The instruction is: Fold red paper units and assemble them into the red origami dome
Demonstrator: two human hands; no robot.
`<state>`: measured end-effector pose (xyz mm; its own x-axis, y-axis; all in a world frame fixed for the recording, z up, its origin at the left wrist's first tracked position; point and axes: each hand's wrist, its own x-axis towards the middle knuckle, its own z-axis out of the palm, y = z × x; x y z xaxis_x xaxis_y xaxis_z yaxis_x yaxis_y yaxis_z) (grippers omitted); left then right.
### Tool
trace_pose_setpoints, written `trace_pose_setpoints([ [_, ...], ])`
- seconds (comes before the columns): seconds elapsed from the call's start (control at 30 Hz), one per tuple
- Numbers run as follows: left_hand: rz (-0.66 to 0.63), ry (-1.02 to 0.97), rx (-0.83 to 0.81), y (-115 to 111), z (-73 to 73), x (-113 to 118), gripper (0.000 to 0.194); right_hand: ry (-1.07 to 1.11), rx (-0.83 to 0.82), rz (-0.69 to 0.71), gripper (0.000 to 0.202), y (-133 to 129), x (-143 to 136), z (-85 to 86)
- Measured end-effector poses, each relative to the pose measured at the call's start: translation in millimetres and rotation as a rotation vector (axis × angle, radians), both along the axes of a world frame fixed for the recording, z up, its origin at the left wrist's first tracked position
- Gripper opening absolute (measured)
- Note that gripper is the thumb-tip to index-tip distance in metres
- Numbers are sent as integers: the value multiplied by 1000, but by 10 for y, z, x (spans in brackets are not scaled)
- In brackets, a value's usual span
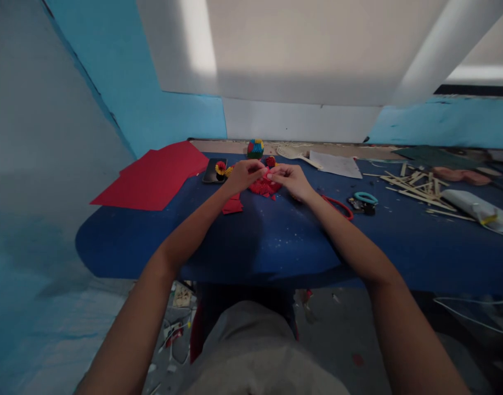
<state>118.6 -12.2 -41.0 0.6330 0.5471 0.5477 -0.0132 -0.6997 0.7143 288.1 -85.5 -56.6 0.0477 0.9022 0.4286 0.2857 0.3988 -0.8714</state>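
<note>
Above a pile of small red folded paper pieces (259, 189), my left hand (245, 174) and my right hand (293, 180) meet with their fingertips close together. Both pinch a small red paper piece (267, 173), mostly covered by the fingers. A few red paper slips (233, 205) lie below my left wrist. Red looped handles (339, 207), probably of scissors, stick out beside my right forearm. A red and yellow folded-paper piece (221, 168) rests by a dark phone (210, 171) to the left of my hands.
Large red paper sheets (152, 175) overhang the blue table (292, 247) at left. Behind my hands stand a multicoloured ball (255, 147) and a pale slotted spoon (294, 155). White paper (335, 164), a teal ring (365, 197) and scattered wooden sticks (424, 186) lie at right.
</note>
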Motion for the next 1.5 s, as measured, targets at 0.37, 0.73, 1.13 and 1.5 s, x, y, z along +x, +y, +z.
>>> trace_pose_setpoints([
  [0.37, 42, -48, 2, -25, -27, 53, 26, 14, -44, -21, 22, -33, -24, 33],
  [0.73, -45, -71, -58, -3, -54, 45, 26, 129, -63, -19, 22, -37, -3, 58],
  [1.13, 41, 7, 130, -23, 18, -31, 20, 324, -249, 31, 31, -60, -7, 99],
  [1.5, 149, 115, 223, 13, 11, -66, 23, 153, -83, -17, 24, -37, 10, 40],
])
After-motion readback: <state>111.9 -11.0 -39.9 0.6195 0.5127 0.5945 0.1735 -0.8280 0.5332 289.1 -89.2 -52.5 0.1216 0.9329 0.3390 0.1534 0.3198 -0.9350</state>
